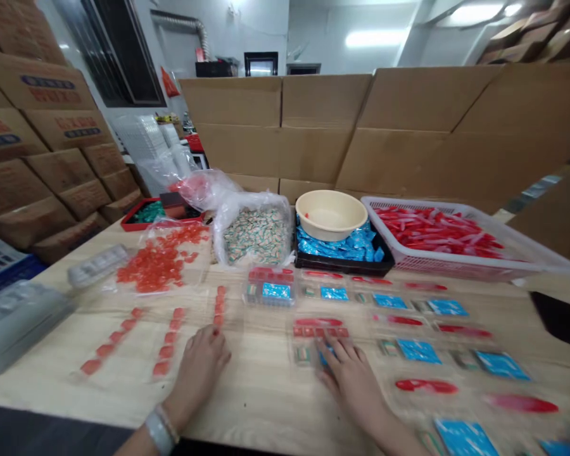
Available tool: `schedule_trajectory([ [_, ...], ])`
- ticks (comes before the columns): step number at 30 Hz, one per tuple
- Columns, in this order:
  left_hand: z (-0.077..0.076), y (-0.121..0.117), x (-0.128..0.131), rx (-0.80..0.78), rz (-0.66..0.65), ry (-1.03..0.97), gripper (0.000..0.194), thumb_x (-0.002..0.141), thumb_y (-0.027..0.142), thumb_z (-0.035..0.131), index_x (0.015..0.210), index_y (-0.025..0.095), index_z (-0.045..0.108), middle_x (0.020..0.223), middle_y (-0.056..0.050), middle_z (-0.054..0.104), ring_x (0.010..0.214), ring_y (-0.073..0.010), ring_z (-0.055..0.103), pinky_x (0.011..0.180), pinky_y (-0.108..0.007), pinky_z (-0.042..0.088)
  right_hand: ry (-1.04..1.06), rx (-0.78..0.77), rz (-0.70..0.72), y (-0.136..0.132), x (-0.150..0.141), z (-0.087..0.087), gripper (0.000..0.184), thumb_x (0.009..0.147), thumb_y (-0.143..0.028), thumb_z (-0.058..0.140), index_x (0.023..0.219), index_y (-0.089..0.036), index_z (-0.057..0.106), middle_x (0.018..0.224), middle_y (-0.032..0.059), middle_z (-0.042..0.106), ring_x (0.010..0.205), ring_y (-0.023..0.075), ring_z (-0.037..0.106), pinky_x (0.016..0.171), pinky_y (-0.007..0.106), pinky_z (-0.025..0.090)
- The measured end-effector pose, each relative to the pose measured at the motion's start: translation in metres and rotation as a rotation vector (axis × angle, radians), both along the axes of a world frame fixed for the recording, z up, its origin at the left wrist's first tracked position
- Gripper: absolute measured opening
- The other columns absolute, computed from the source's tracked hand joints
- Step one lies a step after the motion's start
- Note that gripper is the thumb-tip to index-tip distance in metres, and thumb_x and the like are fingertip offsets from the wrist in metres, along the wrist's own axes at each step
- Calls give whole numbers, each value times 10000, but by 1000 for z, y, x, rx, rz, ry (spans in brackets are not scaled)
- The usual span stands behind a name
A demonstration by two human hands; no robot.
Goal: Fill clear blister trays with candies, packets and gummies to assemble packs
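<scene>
My left hand (203, 358) has its fingers bent and close together at the near end of a row of red pieces (219, 303); what its fingertips hold, if anything, is hidden. Spread fingers of my right hand (351, 373) rest on a clear plastic tray (298, 339), partly covering a blue packet (329, 356) in it. That tray also holds a red-pink long item (318, 322), a row of red squares and a small greenish packet (303, 354). Left of my left hand lie two more rows of red pieces (168, 342).
Filled clear trays with blue packets (418, 351) spread to the right. Behind stand a bag of loose red pieces (156, 259), a bag of small packets (256, 234), a cream basin (331, 212) and a white basket (446, 259). A black flat object (560, 316) lies far right.
</scene>
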State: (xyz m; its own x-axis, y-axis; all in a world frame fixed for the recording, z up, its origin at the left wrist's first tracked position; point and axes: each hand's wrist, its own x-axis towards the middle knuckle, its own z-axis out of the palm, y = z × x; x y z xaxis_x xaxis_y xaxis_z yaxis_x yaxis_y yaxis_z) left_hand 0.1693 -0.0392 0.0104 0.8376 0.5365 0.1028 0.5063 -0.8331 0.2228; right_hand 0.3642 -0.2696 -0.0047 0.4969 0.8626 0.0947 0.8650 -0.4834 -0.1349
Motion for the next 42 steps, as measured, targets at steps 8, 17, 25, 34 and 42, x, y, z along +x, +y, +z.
schedule_trajectory([
  [8,12,-6,-28,83,-204,78,193,763,85,452,848,200,582,924,-48,572,855,-199,510,757,-354,407,101,193,380,102,-98,31,496,731,-286,572,1199,-181,446,1199,94,510,1074,260,439,883,422,349],
  [17,15,6,-33,-268,144,-670,470,739,413,511,1152,229,383,1130,-111,455,1008,-267,487,789,-432,454,588,633,168,93,-85,49,225,834,-272,414,886,-206,623,842,51,648,787,171,566,710,303,443],
  [25,23,-61,170,-629,-57,-413,425,787,156,408,1198,65,345,852,-81,592,780,-145,580,707,-261,463,1033,1138,-580,21,59,59,404,586,-447,663,853,-178,524,640,0,616,551,148,577,521,261,454],
  [34,32,-74,210,2,-404,60,363,768,70,401,1112,100,514,1209,-175,473,1116,-272,422,924,-420,308,714,848,-810,66,126,14,395,611,-292,635,947,-133,503,719,86,617,760,267,595,630,354,452],
  [42,18,-72,220,84,-395,129,413,764,166,475,1153,28,472,1208,-228,457,1152,-315,376,975,-458,216,16,124,-172,69,129,8,354,823,-221,406,1163,-217,503,1329,71,375,1208,235,313,970,396,249],
])
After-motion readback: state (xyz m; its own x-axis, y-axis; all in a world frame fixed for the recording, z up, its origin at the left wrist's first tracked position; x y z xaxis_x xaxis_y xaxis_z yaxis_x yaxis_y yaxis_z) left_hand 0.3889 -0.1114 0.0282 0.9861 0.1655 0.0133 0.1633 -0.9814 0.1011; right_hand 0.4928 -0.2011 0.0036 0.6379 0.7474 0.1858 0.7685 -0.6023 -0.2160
